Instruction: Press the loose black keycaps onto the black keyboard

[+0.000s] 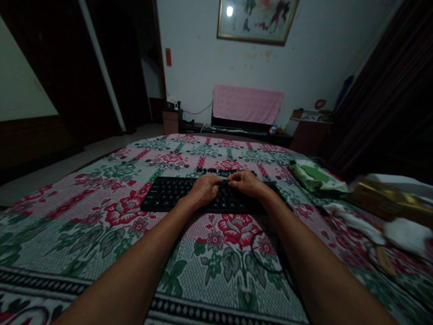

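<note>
Black keyboard (176, 194) under both hands' grip

I see the keyboard (169, 194) lying on the bed (101, 225). Both hands rest on its right half, the left hand (204, 189) just left of the right hand (246, 183), fingertips meeting near its far edge. A cable (267, 266) loops before the keyboard. A bundle (314, 177) lies to its right. Behind it, beyond the bed, hangs a cloth (247, 104).

One keyboard (169, 194), one cable (259, 264), two hands (204, 189) (246, 183)
</note>
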